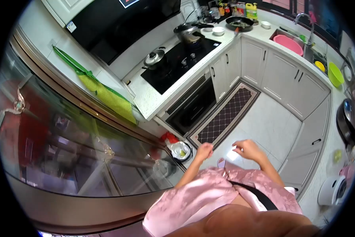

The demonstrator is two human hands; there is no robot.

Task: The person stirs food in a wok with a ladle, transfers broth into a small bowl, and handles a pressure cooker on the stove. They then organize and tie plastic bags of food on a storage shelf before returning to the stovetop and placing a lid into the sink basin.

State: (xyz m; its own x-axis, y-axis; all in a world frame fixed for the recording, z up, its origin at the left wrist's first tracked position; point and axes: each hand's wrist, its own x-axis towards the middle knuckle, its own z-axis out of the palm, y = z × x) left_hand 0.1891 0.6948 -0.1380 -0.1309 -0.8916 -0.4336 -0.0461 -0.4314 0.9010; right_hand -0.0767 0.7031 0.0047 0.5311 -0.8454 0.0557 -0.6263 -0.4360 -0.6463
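My left hand (205,151) is held low in front of my body, its fingers curled together; whether anything is inside is too small to make out. To its right, my right hand (245,149) is raised over the pale floor tiles, fingers bent and partly apart, with nothing visible in them. The two hands do not touch. A trash bin with a white liner (180,151) stands on the floor left of my left hand. Beyond both hands lies a dark patterned mat (227,116).
A black cooktop (173,65) carries a lidded pot (154,58) and a pressure cooker (186,32). A frying pan (239,23) is on the corner counter. The sink holds a pink basin (288,44). A glass door (86,146) stands at left, a white appliance (331,190) at right.
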